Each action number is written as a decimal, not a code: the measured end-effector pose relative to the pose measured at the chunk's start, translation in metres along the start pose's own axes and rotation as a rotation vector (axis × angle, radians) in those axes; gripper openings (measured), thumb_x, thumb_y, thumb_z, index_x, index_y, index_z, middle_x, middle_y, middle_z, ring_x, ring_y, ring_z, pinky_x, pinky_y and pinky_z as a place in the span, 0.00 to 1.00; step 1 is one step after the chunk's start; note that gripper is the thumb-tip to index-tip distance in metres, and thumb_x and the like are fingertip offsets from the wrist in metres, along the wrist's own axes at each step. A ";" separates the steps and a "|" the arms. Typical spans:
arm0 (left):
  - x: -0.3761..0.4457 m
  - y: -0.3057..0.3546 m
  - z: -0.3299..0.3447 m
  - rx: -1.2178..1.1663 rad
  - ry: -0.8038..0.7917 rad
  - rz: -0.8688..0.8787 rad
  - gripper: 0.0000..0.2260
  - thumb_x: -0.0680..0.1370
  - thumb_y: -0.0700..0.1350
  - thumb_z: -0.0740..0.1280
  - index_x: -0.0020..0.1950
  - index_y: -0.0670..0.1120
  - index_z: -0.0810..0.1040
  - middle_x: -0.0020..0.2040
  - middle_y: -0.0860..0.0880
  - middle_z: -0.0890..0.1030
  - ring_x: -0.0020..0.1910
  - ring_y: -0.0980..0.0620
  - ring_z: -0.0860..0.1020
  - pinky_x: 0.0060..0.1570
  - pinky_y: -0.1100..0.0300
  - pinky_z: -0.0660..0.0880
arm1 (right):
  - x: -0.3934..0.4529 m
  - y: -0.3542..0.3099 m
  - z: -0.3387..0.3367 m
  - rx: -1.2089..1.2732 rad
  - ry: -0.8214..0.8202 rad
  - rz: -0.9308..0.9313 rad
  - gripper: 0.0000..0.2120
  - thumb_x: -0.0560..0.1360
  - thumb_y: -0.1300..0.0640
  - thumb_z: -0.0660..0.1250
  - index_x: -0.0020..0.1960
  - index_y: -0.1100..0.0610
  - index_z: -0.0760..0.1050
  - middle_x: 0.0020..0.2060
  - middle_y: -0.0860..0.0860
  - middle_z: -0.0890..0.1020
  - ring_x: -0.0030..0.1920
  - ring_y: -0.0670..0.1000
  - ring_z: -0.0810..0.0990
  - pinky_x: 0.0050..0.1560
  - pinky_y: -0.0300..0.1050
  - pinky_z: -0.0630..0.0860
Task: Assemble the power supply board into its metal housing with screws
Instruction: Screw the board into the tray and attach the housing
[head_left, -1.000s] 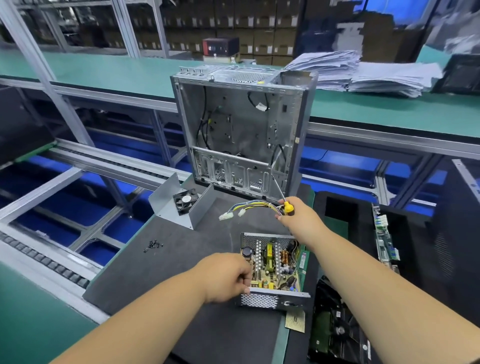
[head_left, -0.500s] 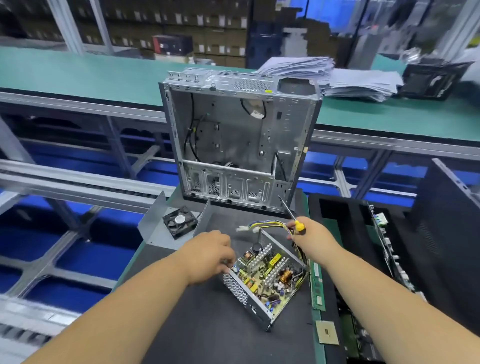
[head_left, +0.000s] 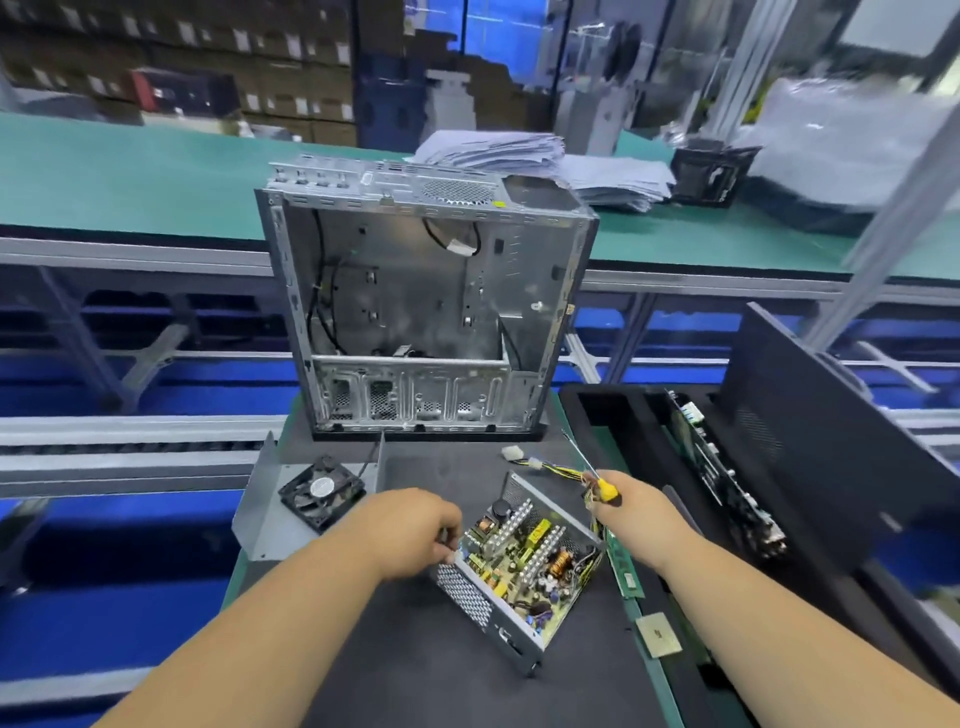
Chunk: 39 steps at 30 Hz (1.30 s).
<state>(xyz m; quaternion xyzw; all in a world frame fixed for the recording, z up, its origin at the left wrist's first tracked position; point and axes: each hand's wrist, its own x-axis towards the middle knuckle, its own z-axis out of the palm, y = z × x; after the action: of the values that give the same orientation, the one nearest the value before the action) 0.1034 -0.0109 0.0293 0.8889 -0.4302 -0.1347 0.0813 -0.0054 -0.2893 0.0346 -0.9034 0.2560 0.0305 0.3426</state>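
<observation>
At lower centre of the frame, the left hand (head_left: 415, 535) pinches the near-left corner of the power supply housing (head_left: 488, 605), lying diagonally on the worktop (head_left: 395, 675), while the right hand (head_left: 636, 512) grips a yellow-handled screwdriver (head_left: 602, 488) just beyond its upper-right corner.

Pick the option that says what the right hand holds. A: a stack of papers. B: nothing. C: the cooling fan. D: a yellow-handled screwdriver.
D: the right hand grips a screwdriver with a yellow handle, its shaft pointing up toward the case; the fan lies apart on the mat, left of both hands.
</observation>
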 end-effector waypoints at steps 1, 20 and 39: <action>-0.002 0.001 0.001 -0.016 0.003 -0.011 0.06 0.76 0.55 0.69 0.51 0.58 0.78 0.42 0.61 0.75 0.45 0.58 0.73 0.43 0.60 0.69 | -0.003 0.002 0.000 -0.008 0.008 0.009 0.11 0.79 0.52 0.64 0.61 0.42 0.75 0.48 0.48 0.83 0.43 0.49 0.80 0.40 0.43 0.74; -0.052 0.103 0.048 -0.335 0.269 -0.493 0.17 0.77 0.51 0.67 0.66 0.55 0.74 0.50 0.57 0.77 0.48 0.57 0.77 0.52 0.59 0.75 | -0.020 0.032 0.010 -0.024 -0.042 -0.115 0.08 0.71 0.52 0.73 0.35 0.49 0.76 0.32 0.45 0.79 0.34 0.46 0.77 0.32 0.40 0.68; -0.065 0.118 0.076 -0.677 0.331 -0.433 0.40 0.68 0.45 0.72 0.73 0.68 0.56 0.71 0.60 0.68 0.68 0.61 0.68 0.58 0.65 0.65 | -0.067 0.055 -0.008 0.102 -0.232 -0.191 0.09 0.73 0.53 0.72 0.52 0.45 0.80 0.47 0.46 0.81 0.46 0.50 0.81 0.40 0.40 0.75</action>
<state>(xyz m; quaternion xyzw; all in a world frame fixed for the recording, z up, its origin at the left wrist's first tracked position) -0.0463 -0.0348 -0.0015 0.8915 -0.1468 -0.1377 0.4059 -0.0910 -0.2998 0.0229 -0.8956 0.1286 0.0890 0.4165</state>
